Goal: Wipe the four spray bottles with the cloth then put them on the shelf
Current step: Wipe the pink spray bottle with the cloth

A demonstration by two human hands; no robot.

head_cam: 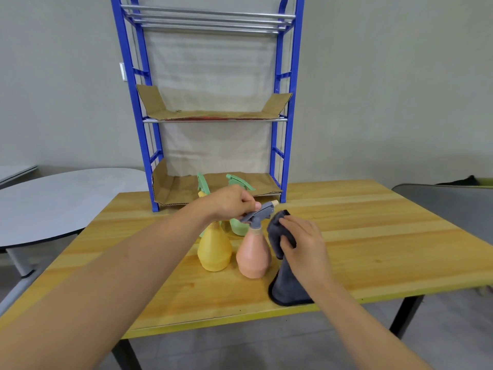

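My left hand [231, 202] grips the grey trigger head of a salmon-pink spray bottle [253, 255] that stands on the wooden table [373, 236]. My right hand [304, 244] holds a dark grey cloth [286, 284] against the bottle's right side, up near the neck; the cloth's lower end drapes onto the table. A yellow bottle [214, 249] stands just left of the pink one. Behind them a green bottle [238, 225] is partly hidden by my left hand. Another green trigger head [202, 182] shows further left behind my wrist; its body is hidden.
A blue metal shelf rack [284, 145] stands at the table's far edge, with cardboard lining its bottom tier [170, 188] and middle tier [213, 114]. A round grey table [53, 201] is to the left, another grey table [448, 206] to the right.
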